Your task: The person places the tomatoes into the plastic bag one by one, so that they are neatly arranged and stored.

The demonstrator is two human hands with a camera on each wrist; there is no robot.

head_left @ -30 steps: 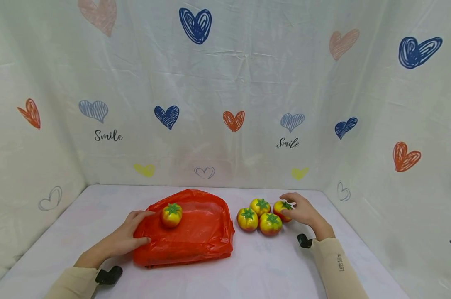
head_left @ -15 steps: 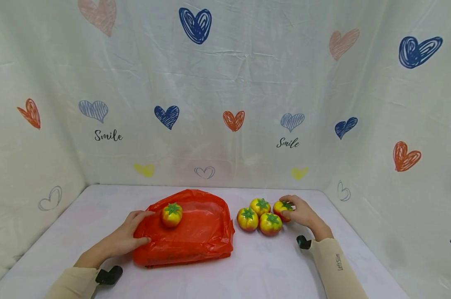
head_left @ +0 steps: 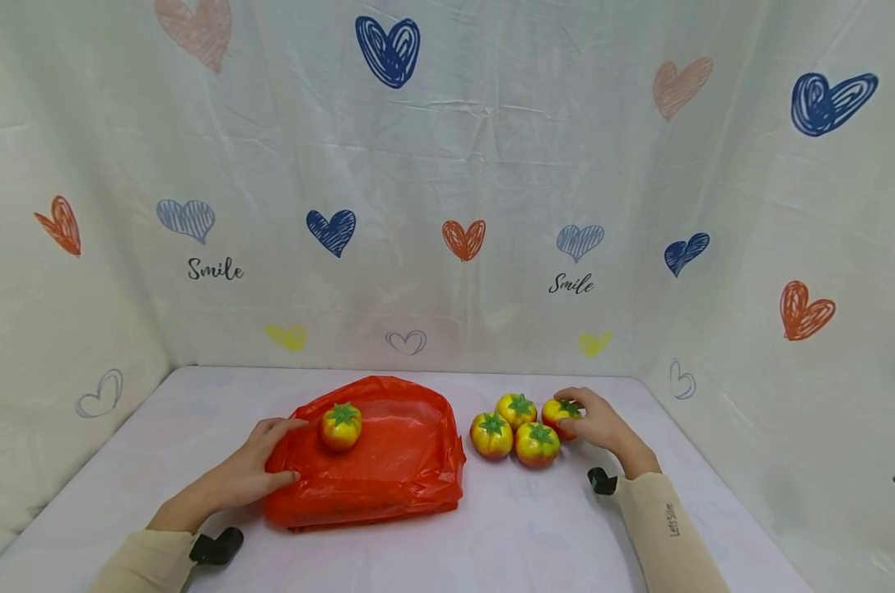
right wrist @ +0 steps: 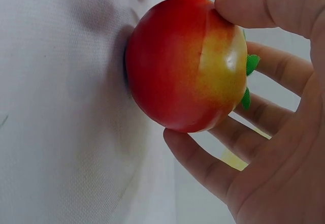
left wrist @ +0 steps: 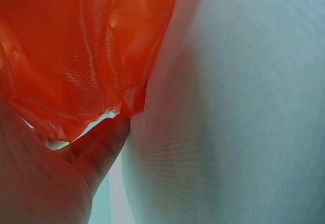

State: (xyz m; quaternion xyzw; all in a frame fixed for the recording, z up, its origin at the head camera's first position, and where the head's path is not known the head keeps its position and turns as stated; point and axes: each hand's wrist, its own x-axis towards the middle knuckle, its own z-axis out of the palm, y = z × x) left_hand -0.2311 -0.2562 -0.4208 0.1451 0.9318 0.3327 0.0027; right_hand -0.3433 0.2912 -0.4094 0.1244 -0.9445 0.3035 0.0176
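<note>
My left hand [head_left: 250, 465] rests against the left end of a folded red plastic bag [head_left: 406, 441], thumb near its front edge and fingers at its far side. In the left wrist view, fingertips touch the lower edge of the bag [left wrist: 76, 46]. One red-and-yellow tomato [head_left: 341, 427] with a green leafy top lies on the bag. To the right, my right hand [head_left: 606, 422] grips another such tomato [head_left: 558, 416]. The right wrist view shows thumb and fingers spread around this tomato [right wrist: 177, 66], which sits low at the tabletop.
Three more tomatoes, a left one [head_left: 491, 436], a back one [head_left: 516, 408] and a front one [head_left: 538, 446], cluster between the bag and my right hand. A white cloth-covered table [head_left: 521, 527] lies under everything. A curtain [head_left: 484, 165] printed with hearts encloses the back and sides.
The right hand's fingers have lowered slightly and closed around the rightmost tomato. The left hand, the bag and the other tomatoes have stayed where they were.
</note>
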